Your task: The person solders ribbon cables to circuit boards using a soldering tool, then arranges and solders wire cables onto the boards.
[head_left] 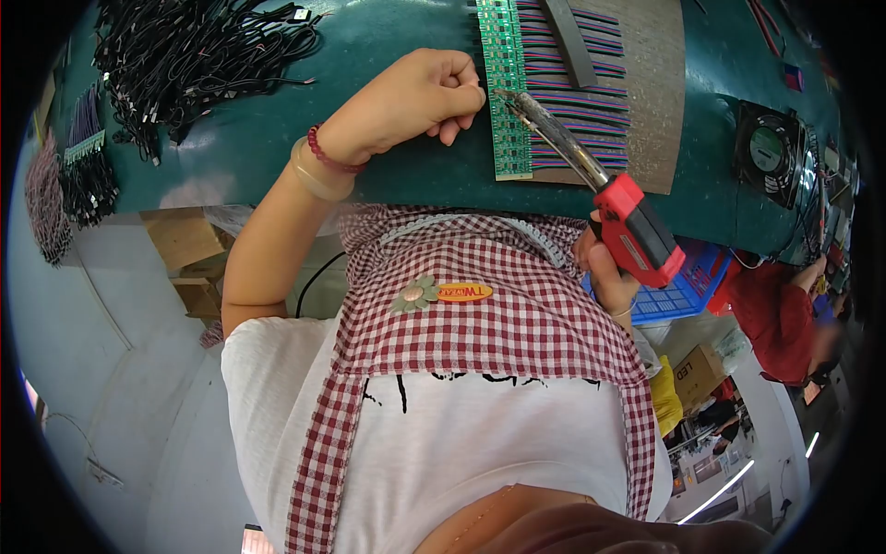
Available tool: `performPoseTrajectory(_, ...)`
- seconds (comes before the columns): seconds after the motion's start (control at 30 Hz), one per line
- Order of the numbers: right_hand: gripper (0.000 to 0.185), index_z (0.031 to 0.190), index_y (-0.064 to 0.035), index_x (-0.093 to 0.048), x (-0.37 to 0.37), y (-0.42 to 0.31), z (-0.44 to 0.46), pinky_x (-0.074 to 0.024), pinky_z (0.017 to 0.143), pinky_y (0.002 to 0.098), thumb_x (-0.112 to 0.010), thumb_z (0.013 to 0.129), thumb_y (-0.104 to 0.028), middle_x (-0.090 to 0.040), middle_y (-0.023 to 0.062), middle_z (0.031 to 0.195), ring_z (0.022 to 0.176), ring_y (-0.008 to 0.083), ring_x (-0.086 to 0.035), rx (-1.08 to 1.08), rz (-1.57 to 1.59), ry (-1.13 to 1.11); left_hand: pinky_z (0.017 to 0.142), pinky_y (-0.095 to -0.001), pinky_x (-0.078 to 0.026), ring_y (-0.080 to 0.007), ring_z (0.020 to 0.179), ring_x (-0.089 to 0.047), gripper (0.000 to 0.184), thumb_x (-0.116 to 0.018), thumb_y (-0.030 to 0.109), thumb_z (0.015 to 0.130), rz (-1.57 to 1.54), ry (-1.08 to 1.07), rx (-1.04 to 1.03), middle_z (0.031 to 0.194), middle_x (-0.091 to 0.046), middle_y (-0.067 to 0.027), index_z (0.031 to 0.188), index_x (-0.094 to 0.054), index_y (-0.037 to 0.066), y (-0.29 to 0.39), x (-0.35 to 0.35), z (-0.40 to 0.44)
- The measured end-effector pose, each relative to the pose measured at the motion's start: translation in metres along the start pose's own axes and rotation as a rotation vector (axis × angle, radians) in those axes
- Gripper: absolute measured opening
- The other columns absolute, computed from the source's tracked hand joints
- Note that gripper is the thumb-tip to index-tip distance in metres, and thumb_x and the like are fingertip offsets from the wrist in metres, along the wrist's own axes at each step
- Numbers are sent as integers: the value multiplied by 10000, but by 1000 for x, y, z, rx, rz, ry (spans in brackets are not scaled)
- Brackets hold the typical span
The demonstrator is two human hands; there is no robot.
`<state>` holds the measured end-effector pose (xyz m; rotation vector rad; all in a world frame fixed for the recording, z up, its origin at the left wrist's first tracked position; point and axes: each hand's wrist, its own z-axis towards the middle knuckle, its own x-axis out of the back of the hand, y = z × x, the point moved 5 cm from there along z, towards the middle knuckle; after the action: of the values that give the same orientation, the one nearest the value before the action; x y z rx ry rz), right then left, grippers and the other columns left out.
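Note:
My right hand [611, 279] is wrapped round the handle of a red and black soldering gun [639, 231]. Its metal barrel slants up and left, and the tip is at the green circuit board panel [508, 138], near its left edge. Beside that same edge, my left hand [434, 97] is closed in a pinch; whatever is between the fingertips is too small to make out. Rows of thin multicoloured wires [581, 97] run from the panel's right side over a brown board [657, 111]. A dark bar [569, 44] lies across the wires.
A heap of black cables [185, 55] covers the table's [397, 18] far left. Bundled wired boards [88, 157] hang at the left edge. A black fan [773, 152] stands at right. Below it are a blue crate [678, 294] and another person in red [775, 314].

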<state>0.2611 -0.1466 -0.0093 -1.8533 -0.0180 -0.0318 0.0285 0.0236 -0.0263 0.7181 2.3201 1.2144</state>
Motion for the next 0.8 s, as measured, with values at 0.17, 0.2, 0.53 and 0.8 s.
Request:
performPoseTrajectory(0.17, 397, 1162, 45, -467, 3, 8, -4, -397, 538, 285, -614, 842, -140, -505, 74, 649, 548, 135, -459, 48, -21, -6, 437, -170, -348, -41, 484, -497, 152, -542, 152, 882, -6, 3, -13, 636, -548, -1, 781, -499, 46, -1, 1, 0)
performPoseTrajectory(0.2, 403, 1163, 44, -465, 2, 9, -5, -397, 538, 285, -619, 840, -142, -506, 74, 650, 546, 134, -459, 46, -24, -7, 435, -170, -347, -41, 484, -498, 157, -542, 154, 884, -7, 0, -15, 633, -547, 0, 778, -497, 47, -1, 1, 0)
performPoseTrajectory(0.53, 465, 1206, 57, -445, -4, -11, 0, -398, 528, 286, -623, 844, -175, -488, 63, 623, 526, 130, -443, 66, 117, 55, 432, -171, -346, -41, 483, -499, 160, -547, 157, 886, -20, 4, -1, 627, -548, -1, 775, -495, 54, 0, 0, 0)
performPoseTrajectory(0.8, 477, 1215, 55, -440, -3, -3, -2, -391, 514, 276, -612, 854, -206, -467, 53, 601, 521, 128, -440, 59, 37, 43, 435, -174, -360, -46, 484, -507, 162, -538, 149, 884, 2, 0, 21, 625, -550, -3, 764, -496, 48, 2, 1, -1)
